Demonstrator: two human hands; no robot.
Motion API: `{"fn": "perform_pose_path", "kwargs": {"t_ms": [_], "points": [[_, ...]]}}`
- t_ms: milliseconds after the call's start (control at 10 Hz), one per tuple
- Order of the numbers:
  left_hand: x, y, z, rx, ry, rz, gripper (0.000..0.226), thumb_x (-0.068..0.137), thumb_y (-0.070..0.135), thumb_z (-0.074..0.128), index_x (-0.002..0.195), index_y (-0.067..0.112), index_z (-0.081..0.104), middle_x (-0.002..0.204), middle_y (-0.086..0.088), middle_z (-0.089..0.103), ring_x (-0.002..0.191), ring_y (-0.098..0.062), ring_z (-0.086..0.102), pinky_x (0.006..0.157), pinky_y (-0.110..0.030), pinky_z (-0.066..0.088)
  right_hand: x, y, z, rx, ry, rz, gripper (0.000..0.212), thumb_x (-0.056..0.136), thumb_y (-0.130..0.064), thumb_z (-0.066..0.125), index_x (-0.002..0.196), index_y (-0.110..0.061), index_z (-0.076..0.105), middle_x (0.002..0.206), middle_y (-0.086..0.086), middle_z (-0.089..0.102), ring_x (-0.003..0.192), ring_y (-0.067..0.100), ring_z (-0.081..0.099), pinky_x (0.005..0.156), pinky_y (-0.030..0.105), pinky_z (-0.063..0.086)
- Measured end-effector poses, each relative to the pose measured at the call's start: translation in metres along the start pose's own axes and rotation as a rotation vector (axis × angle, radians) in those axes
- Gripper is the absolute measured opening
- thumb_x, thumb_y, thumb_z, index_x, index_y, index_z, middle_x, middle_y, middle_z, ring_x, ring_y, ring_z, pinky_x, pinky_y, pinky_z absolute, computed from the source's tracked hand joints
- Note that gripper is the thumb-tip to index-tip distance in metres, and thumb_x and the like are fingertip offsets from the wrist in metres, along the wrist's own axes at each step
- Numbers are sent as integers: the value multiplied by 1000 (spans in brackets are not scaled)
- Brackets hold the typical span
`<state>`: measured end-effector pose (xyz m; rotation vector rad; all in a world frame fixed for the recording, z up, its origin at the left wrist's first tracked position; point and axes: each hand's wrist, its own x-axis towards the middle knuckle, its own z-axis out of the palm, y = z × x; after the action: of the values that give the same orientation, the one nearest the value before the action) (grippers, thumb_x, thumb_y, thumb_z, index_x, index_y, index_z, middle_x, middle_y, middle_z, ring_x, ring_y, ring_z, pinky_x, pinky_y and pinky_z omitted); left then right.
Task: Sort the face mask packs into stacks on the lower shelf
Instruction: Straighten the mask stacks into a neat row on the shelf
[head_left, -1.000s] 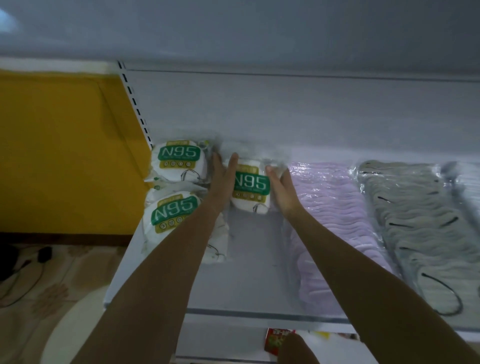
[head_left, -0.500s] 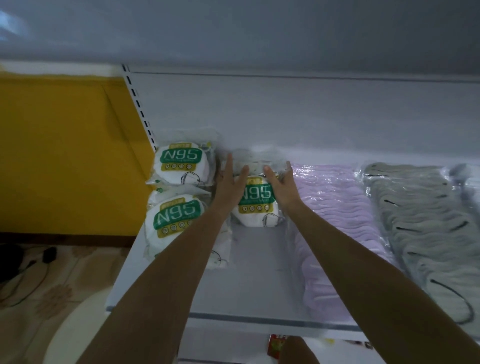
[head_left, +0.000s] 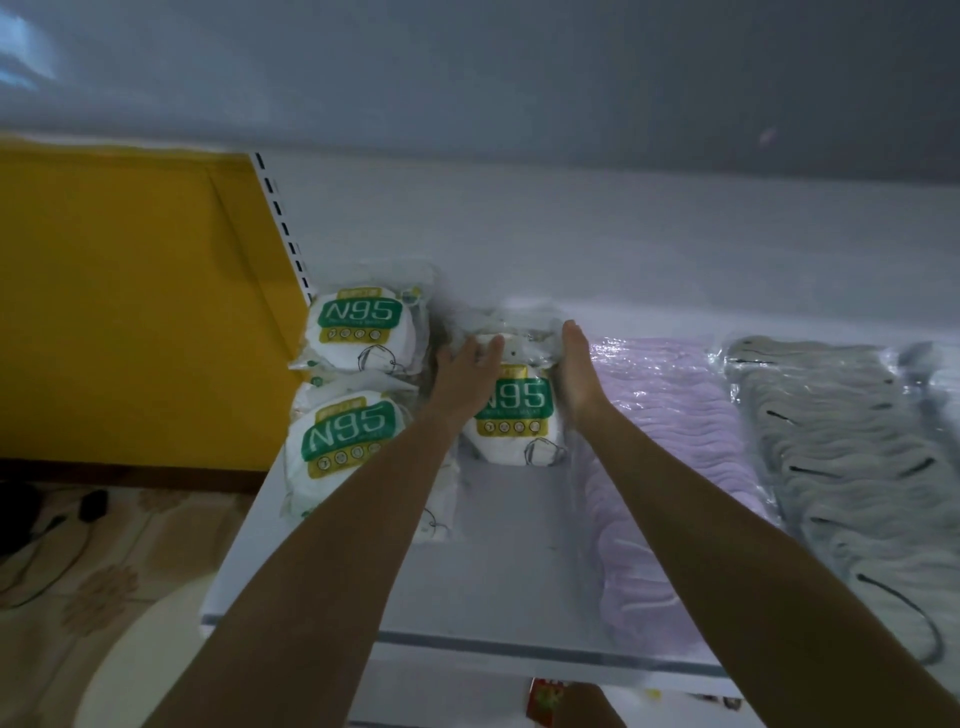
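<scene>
The middle N95 pack (head_left: 517, 421) lies flat on the white shelf (head_left: 493, 571), toward its back. The left hand (head_left: 467, 366) rests on this pack's upper left corner, fingers straight and slightly spread, gripping nothing. The right hand (head_left: 574, 364) stands on edge against the pack's right side, fingers straight and together, pressing the wrapper without curling round it. To the pack's left lie two more N95 packs, a rear one (head_left: 361, 332) and a front one (head_left: 343, 441). Just to its right lies a purple mask pack (head_left: 670, 447), and beyond that a grey mask pack (head_left: 841, 447).
</scene>
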<state>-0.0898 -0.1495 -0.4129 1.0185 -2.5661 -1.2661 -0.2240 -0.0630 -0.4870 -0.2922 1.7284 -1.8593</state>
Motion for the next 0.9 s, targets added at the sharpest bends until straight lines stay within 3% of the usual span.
{"fn": "perform_pose_path", "kwargs": {"t_ms": [100, 200, 300, 400, 500, 600, 700, 800, 900], "points": [[7, -5, 3, -31, -21, -25, 56, 99, 41, 27, 149, 17, 16, 154, -16, 12, 139, -41, 17, 114, -52, 11, -61, -42, 21, -38, 144, -55, 64, 98, -50, 30, 148, -15, 11, 147, 16, 33, 124, 33, 48, 101, 38, 41], [3, 2, 6, -150, 55, -62, 60, 96, 54, 16, 149, 25, 19, 158, -9, 5, 144, -35, 3, 115, -48, -2, -94, -50, 21, -18, 281, -246, 61, 102, -32, 32, 150, -18, -1, 156, 5, 17, 137, 21, 30, 90, 12, 33], [-8, 13, 9, -125, 108, 45, 56, 99, 49, 21, 149, 25, 21, 158, -7, -1, 145, -26, -9, 118, -42, -6, -113, -28, 23, -150, 271, -406, 57, 102, -28, 33, 150, -18, 5, 156, -2, 15, 139, 8, 20, 101, 8, 24], [-32, 20, 3, -185, 156, 196, 54, 100, 43, 27, 150, 22, 19, 159, -6, 0, 146, -22, -5, 119, -36, 0, -127, -28, 31, -303, 273, -433, 60, 100, -35, 34, 150, -11, 11, 154, 1, 19, 141, 12, 14, 115, 20, 17], [-58, 7, -18, -114, 280, 351, 51, 102, 35, 31, 149, 19, 19, 158, -9, 5, 146, -22, 2, 113, -26, 2, -142, -36, 40, -485, 320, -457, 68, 91, -42, 31, 149, -9, 16, 156, 9, 17, 145, 22, 6, 116, 31, 4], [-87, -25, -50, -74, 388, 415, 53, 98, 35, 33, 145, 11, 31, 153, -16, 24, 142, -27, 19, 113, -34, 17, -159, -44, 57, -482, 208, -429, 62, 93, -37, 43, 146, -8, 27, 152, 12, 27, 141, 24, 22, 118, 37, 17], [-103, -72, -81, -110, 566, 265, 52, 98, 35, 37, 142, 6, 35, 146, -20, 33, 136, -31, 30, 108, -36, 28, -175, -50, 83, -347, 48, -137, 65, 93, -36, 55, 146, -12, 27, 149, 6, 32, 136, 21, 33, 112, 35, 29], [-106, -96, -95, -325, 492, -70, 60, 98, 35, 44, 147, 8, 21, 151, -15, 27, 138, -30, 27, 105, -27, 26, -185, -43, 108, -267, -86, 196, 81, 87, -53, 54, 150, -20, 16, 153, 0, 25, 138, 22, 29, 105, 35, 28], [-100, -102, -88, -707, 279, -274, 69, 95, 36, 50, 149, 13, 14, 148, -11, 33, 130, -27, 39, 89, -24, 35, -182, -26, 128, -272, -102, 261, 87, 82, -60, 57, 150, -24, 17, 155, 2, 23, 140, 24, 26, 111, 42, 25]]}}
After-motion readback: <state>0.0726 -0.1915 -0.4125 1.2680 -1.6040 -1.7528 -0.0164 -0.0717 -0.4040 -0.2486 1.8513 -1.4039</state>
